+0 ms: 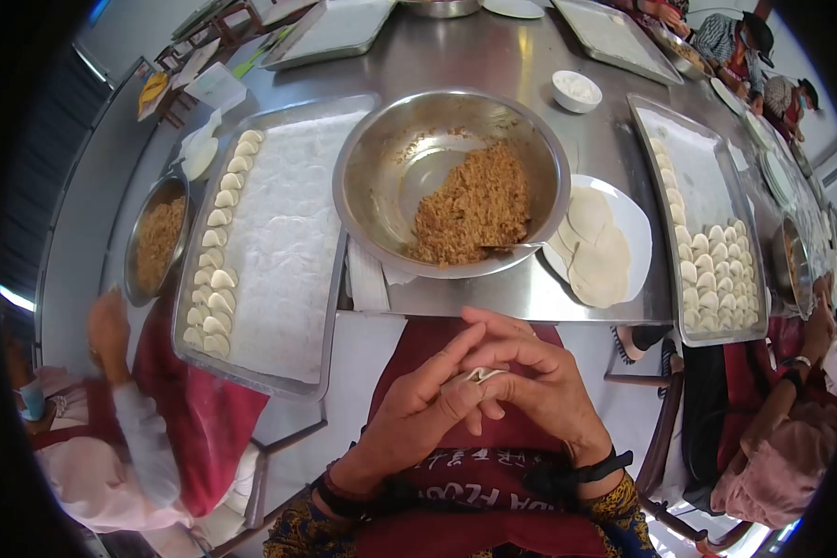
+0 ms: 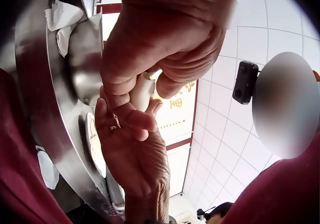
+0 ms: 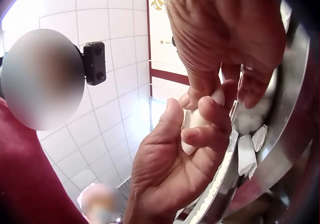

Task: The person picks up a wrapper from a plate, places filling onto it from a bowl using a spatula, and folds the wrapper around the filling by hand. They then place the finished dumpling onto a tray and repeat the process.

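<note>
Left hand [image 1: 417, 411] and right hand [image 1: 547, 379] meet over a dark red apron [image 1: 484, 539], each with thumb and fingers closed on one folded piece of dough [image 1: 478, 376].

Ahead spreads a steel table [image 1: 446, 56]. On its left lies a long tray [image 1: 288, 214] with dumplings [image 1: 216, 219] lined along one side; on the right, another tray [image 1: 702, 149] holds more dumplings [image 1: 721, 279], packed mostly in its near half. Between them sits a wide metal bowl [image 1: 367, 186] of brown filling [image 1: 474, 205]. Just beside it, a white plate [image 1: 634, 232] bears flat wrappers [image 1: 600, 270], overlapping. Beyond the plate stands a small white bowl [image 1: 577, 105]. One metal utensil [image 1: 519, 246] rests in the filling. Smallest, the pale dough sits between the two thumbs.
</note>
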Demonstrator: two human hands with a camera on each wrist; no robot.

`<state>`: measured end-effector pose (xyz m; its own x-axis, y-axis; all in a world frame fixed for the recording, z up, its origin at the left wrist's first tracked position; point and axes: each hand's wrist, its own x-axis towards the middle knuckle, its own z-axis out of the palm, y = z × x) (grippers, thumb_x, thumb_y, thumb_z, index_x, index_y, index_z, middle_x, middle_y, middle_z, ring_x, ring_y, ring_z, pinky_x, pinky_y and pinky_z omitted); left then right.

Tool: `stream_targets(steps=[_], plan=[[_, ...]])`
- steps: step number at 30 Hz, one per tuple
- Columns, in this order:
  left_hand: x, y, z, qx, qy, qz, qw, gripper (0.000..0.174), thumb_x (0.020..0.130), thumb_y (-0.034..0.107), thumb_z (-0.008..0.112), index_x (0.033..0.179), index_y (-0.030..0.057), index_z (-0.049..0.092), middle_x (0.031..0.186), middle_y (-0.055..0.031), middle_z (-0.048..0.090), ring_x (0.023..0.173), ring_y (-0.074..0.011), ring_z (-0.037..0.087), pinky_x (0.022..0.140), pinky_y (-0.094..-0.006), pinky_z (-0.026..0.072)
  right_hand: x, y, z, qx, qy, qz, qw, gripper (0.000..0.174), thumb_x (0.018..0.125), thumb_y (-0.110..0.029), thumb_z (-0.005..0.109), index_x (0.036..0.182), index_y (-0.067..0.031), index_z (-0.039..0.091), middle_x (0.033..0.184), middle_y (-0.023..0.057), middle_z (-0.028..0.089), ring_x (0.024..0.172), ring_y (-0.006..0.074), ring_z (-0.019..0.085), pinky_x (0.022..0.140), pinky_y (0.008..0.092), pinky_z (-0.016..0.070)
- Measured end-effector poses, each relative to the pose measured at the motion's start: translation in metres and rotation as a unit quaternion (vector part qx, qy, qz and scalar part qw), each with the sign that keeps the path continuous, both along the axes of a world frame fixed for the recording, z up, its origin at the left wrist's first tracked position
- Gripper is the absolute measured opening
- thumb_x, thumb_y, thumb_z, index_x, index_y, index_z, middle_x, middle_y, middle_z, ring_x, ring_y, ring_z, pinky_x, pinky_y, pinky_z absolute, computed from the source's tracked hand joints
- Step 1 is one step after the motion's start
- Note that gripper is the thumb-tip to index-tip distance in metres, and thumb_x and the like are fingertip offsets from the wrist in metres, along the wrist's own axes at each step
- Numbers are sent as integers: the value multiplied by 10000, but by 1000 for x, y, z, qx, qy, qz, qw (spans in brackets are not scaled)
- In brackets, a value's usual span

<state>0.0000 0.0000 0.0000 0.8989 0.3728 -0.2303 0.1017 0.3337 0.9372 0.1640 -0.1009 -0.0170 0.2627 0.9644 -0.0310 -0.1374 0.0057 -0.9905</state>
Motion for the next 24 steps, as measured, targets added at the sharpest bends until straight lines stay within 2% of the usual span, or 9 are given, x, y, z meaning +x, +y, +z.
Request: stream_targets(steps=[2,3,6,8,9,11,17,21,24], plan=[[0,0,-2,-28,-21,9,999,548,1040,245,449,1471,-53,288,1220,-152,590,952,-197,622,766,-304,521,0,0,0,3,56,15,998,158,847,-36,702,1004,-48,702,1428,155,488,1284,243,472,1029,353,414],[1,-1,-4,-28,-22,9,999,548,1040,245,449,1471,-53,288,1220,-152,590,952,-197,622,766,-304,521,-2,-2,-1,3,55,15,998,158,847,-36,702,1004,-48,702,1428,155,488,1284,243,472,1029,353,414],[4,-6,-8,-55,-70,33,995,553,1045,322,415,1428,-71,347,1261,-173,562,1048,-237,615,854,-366,534,-8,-2,-4,22,73,-25,997,111,840,-23,707,949,-40,694,1362,152,553,1274,233,479,1015,362,424],[6,-14,-9,-207,-70,131,967,585,1045,386,366,1388,-88,381,1315,-196,521,1152,-282,579,955,-451,515,-9,1,-11,89,17,-56,994,90,833,-22,714,917,-41,686,1308,141,600,1271,239,483,1016,370,421],[5,-13,-10,-207,-70,132,967,585,1045,386,366,1388,-88,381,1315,-196,521,1152,-282,579,955,-451,515,-10,1,-12,89,18,-55,994,90,833,-22,714,917,-41,686,1308,141,600,1271,239,483,1016,370,421],[3,-10,-11,-279,-95,120,948,602,1050,400,328,1362,-111,392,1355,-211,483,1224,-316,537,1026,-521,469,-10,1,-14,73,-34,-69,994,100,809,-35,734,894,-52,683,1266,119,632,1276,260,485,1024,383,415],[-1,-1,4,-233,-33,73,969,629,1057,403,296,1355,-146,375,1344,-210,490,1229,-307,535,1034,-510,462,-6,2,-13,68,-153,-29,985,167,747,-48,772,889,-66,685,1217,95,663,1281,287,489,1026,400,418],[-3,2,5,-235,-21,49,971,629,1056,411,296,1359,-134,382,1341,-203,493,1233,-301,533,1040,-490,462,-7,1,-10,61,-151,-2,987,175,747,-48,772,905,-65,696,1212,95,663,1271,282,499,1009,404,440],[-3,4,5,-225,-14,33,974,640,1052,434,292,1360,-118,393,1343,-197,493,1235,-291,533,1043,-468,462,-13,3,0,-3,-77,-35,996,181,752,-59,769,921,-62,704,1181,91,675,1250,279,518,995,404,458]])
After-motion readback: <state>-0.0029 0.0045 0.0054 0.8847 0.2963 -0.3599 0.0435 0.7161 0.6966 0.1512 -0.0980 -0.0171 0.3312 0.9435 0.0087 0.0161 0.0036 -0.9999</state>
